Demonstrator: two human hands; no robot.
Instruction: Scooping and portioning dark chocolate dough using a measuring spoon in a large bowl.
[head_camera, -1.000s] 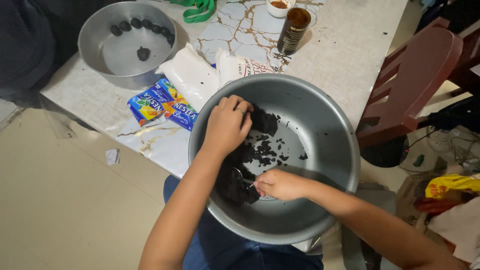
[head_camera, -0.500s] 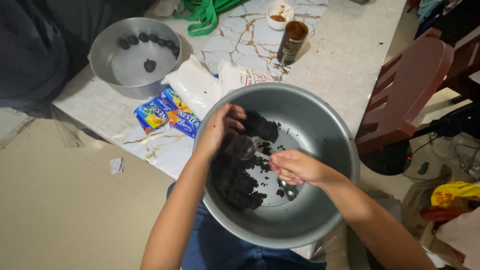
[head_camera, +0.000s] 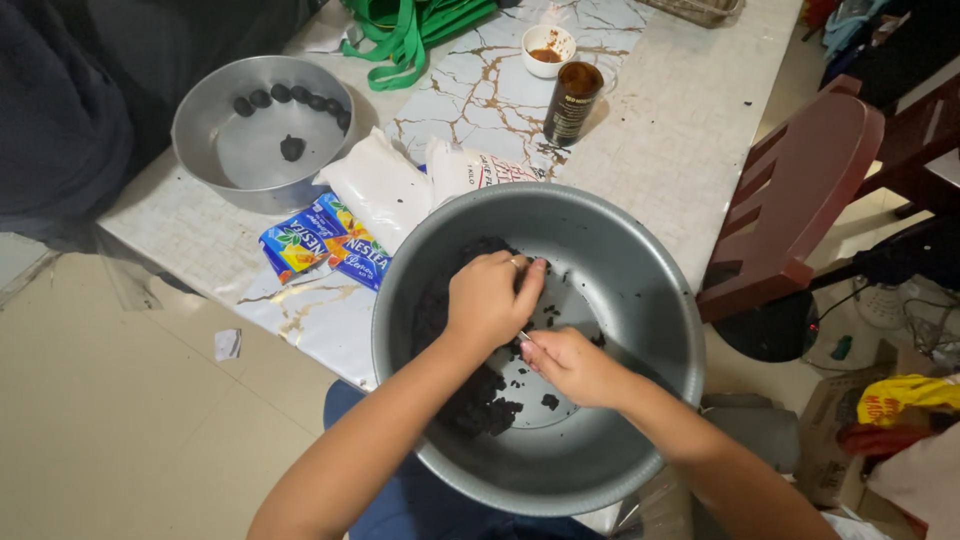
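Head view: both hands work inside a large grey bowl (head_camera: 640, 300) at the desk (head_camera: 660, 130) edge. Left hand (head_camera: 490, 300) is curled over dark dough (head_camera: 470, 400), pressing it; right hand (head_camera: 570, 365) pinches a small metal utensil. Gathering loose crumbs seems next.

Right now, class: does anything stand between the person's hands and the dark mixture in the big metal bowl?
Nothing visible does. The left hand rests on the dark mixture inside the big bowl; the right hand holds a small metal utensil beside it.
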